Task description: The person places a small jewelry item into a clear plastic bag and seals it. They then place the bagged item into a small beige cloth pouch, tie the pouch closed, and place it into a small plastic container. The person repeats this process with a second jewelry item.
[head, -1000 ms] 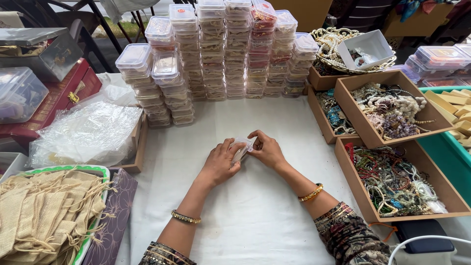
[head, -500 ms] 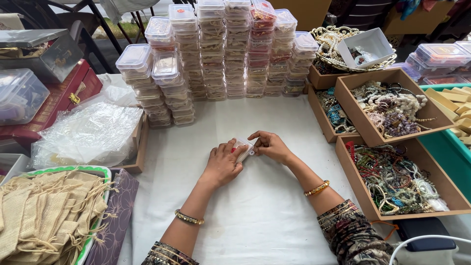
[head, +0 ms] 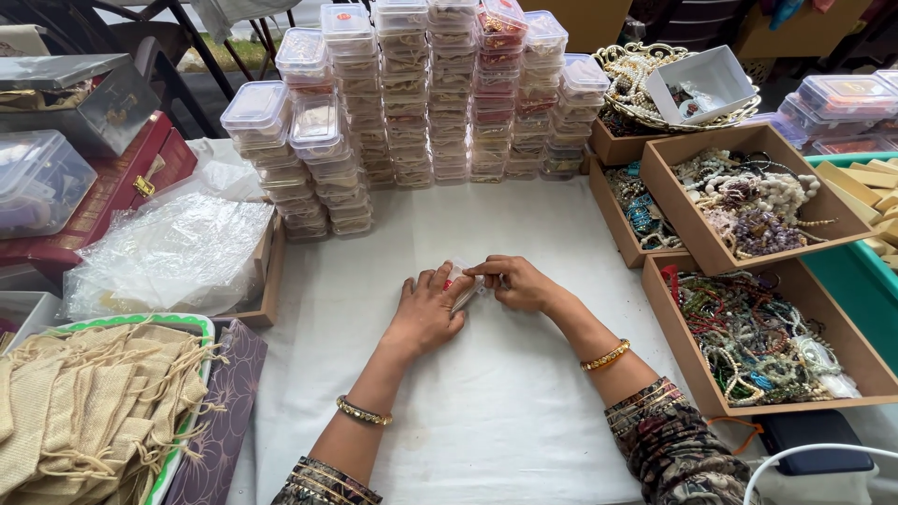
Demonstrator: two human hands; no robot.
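**Both hands on a small clear pouch at the table's centre**

You look down at a white-covered table [head: 524,411]. Your left hand [head: 428,310] lies palm down, fingers spread flat, pressing on a small clear plastic pouch [head: 465,282] with something red inside. Your right hand [head: 516,282] meets it from the right, thumb and forefinger pinched closed on the pouch's upper edge. Each wrist wears a gold bangle.

Behind your hands, at the table's far edge, stand stacks of small clear lidded boxes [head: 440,93]. To your right, three open brown cardboard trays [head: 697,220] hold tangled beaded bracelets, with a gold wire basket [head: 645,89] of pearly beads beyond them. To your left sits a heap of clear plastic bags [head: 164,252], and nearer you, a green-rimmed tray [head: 173,323] piled with beige drawstring pouches [head: 89,402].
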